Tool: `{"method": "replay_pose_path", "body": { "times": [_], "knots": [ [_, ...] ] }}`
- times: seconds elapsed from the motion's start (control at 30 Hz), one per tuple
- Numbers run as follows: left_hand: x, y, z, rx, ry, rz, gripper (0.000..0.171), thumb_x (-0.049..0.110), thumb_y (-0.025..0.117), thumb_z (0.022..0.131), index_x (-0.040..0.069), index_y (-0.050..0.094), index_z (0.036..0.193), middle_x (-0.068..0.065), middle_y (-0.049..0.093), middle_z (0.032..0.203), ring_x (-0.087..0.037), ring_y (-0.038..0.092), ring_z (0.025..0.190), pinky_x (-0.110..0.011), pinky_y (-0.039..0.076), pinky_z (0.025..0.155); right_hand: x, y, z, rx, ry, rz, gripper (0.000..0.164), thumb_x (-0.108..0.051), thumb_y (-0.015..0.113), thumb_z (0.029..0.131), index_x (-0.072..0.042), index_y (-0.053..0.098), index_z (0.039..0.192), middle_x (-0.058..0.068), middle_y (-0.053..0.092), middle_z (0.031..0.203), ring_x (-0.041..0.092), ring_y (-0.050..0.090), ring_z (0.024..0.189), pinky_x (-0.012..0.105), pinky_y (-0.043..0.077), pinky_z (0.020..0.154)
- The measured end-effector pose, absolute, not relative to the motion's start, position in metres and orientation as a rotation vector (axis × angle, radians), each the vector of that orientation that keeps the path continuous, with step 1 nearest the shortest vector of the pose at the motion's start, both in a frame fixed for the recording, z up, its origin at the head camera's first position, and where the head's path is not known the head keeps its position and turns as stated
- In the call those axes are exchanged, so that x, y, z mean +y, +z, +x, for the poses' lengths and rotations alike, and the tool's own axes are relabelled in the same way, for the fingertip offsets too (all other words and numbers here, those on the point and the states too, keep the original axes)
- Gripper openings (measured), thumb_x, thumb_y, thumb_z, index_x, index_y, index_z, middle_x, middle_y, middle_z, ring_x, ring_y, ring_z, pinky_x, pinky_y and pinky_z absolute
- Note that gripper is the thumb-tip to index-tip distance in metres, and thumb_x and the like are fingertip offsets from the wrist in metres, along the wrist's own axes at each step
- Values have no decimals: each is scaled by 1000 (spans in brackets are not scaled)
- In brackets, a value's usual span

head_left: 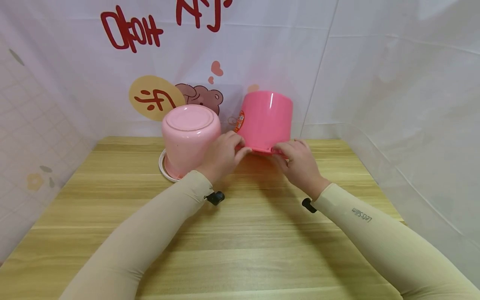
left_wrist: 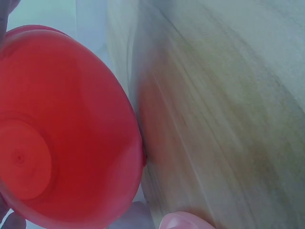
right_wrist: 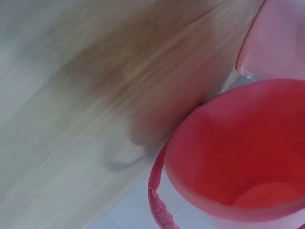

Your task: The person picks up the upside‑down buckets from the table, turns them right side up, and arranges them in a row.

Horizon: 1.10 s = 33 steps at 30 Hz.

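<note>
As the left hand (head_left: 221,154) and right hand (head_left: 298,162) pinch its rim (head_left: 261,150) — fingers (head_left: 235,139) curled, probably for balance — the bright pink bucket (head_left: 267,118) leans mouth-down.

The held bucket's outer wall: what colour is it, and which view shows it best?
The bucket is bright pink outside, clearest in the head view.

Desk (head_left: 240,250): light yellow-brown wood-grain surface, grain running mostly side to side. Far left: glossy pale pink round tub (head_left: 191,143), standing upside down, mouth to the desk. Narrow white curved band (head_left: 161,164) shows at its left foot; rim or handle, cannot tell. To its right, glossy bright pink cylindrical bucket (head_left: 268,118), tilted bottom-up at the far edge; desk contact unclear. Reddish tint and shadow on the wood before it.
</note>
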State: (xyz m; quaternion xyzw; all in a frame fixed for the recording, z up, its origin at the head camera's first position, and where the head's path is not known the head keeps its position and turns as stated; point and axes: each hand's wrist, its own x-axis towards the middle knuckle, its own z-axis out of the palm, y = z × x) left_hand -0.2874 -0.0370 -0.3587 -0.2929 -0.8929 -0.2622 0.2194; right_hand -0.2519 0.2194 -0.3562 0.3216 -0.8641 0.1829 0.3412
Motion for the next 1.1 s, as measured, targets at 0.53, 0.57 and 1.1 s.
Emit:
{"method": "replay_pose_path", "body": {
  "times": [0.53, 0.57, 1.1],
  "knots": [
    [-39, -350, -287, -2298, -715, -930, 25, 25, 71, 102, 12, 71, 124, -6, 69, 109, -24, 66, 102, -37, 55, 95, 217, -335, -254, -2233, 566, 827, 18, -6, 78, 93, -1, 73, 111, 13, 78, 97, 32, 71, 89, 51, 48, 90],
    [-40, -350, -288, -2268, -713, -944, 26, 23, 71, 102, 13, 71, 126, -7, 69, 109, -24, 66, 101, -37, 55, 94, 217, -333, -254, -2239, 580, 817, 19, -6, 77, 94, -1, 74, 111, 13, 79, 98, 32, 71, 90, 51, 48, 89],
    [-40, -349, -292, -2108, -690, -974, 23, 9, 67, 102, 17, 79, 120, -11, 68, 104, -25, 66, 96, -34, 57, 88, 217, -327, -261, -2162, 598, 823, 18, -8, 77, 95, -3, 74, 112, 14, 78, 102, 35, 68, 96, 50, 46, 88]
  ]
}}
